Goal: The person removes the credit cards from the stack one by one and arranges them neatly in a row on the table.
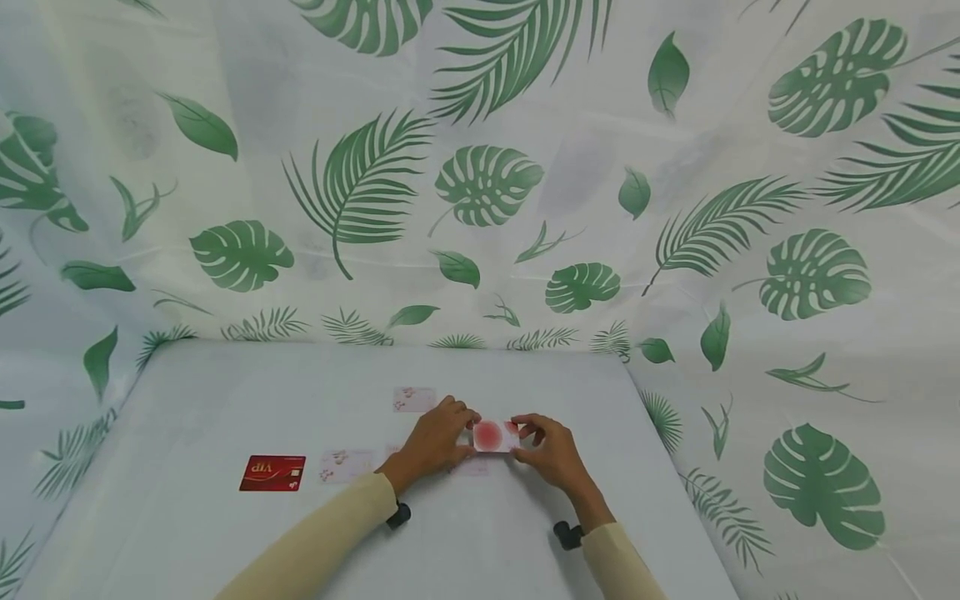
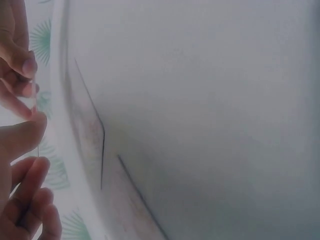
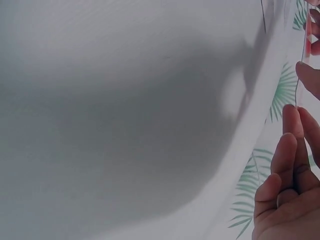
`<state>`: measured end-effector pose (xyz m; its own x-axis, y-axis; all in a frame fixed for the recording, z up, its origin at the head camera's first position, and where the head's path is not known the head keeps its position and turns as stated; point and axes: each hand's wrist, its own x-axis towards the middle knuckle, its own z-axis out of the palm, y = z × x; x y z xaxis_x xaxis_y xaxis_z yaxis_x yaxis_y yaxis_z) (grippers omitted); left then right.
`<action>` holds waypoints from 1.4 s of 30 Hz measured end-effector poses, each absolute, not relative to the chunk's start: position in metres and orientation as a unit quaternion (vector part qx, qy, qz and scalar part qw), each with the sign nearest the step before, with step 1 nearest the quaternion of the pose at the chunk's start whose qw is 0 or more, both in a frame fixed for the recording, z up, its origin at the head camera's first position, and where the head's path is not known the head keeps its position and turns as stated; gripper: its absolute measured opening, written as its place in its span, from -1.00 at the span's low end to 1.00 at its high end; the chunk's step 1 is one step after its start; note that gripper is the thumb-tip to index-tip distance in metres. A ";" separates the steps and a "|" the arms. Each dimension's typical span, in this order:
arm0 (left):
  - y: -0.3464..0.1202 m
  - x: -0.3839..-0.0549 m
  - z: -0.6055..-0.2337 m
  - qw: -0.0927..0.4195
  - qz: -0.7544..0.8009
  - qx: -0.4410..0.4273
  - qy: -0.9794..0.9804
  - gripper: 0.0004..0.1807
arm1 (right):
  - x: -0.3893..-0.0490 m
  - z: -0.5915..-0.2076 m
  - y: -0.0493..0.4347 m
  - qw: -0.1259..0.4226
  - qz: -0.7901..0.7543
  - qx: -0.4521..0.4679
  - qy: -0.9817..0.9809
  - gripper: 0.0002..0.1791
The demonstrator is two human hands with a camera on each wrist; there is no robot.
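Observation:
A small pale card with a red round patch (image 1: 488,436) is held above the white table, in the middle of the head view. My left hand (image 1: 435,437) pinches its left end between thumb and fingers. On the opposite end, my right hand (image 1: 553,452) grips the card the same way. Both wrist views show the card's thin edge (image 3: 306,47) nearly side-on. Just below it lies a pale pink-patterned card (image 1: 472,467), partly covered by the held one. Another pale card (image 1: 393,451) is mostly hidden behind my left hand.
Further left lie a patterned pale card (image 1: 347,466) and a red VIP card (image 1: 272,473), its lettering upside down. One more pale card (image 1: 413,399) rests farther back. Leaf-printed curtains (image 1: 487,183) border the white table (image 1: 195,392) at its back and sides.

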<state>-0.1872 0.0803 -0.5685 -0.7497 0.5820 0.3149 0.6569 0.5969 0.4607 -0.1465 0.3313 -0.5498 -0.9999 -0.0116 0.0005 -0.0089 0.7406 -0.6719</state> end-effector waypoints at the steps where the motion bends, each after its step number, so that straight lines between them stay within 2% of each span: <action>1: 0.081 -0.187 -0.569 0.070 -0.287 -0.351 -0.889 -0.52 | -0.145 -0.550 0.332 0.004 -0.362 -0.003 0.932 -0.43; 12: 0.091 -0.181 -0.574 0.090 -0.293 -0.364 -0.880 -0.54 | -0.137 -0.557 0.345 -0.001 -0.364 0.017 0.931 -0.39; 42: 0.124 -0.172 -0.584 0.083 -0.241 -0.348 -0.902 -0.55 | -0.125 -0.566 0.365 0.024 -0.346 0.059 0.936 -0.41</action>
<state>-0.1724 0.1236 -0.5842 -0.7439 0.5879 0.3179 0.6681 0.6411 0.3776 -0.1249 0.3655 -0.5656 -0.9920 0.0928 -0.0857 0.1262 0.7531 -0.6457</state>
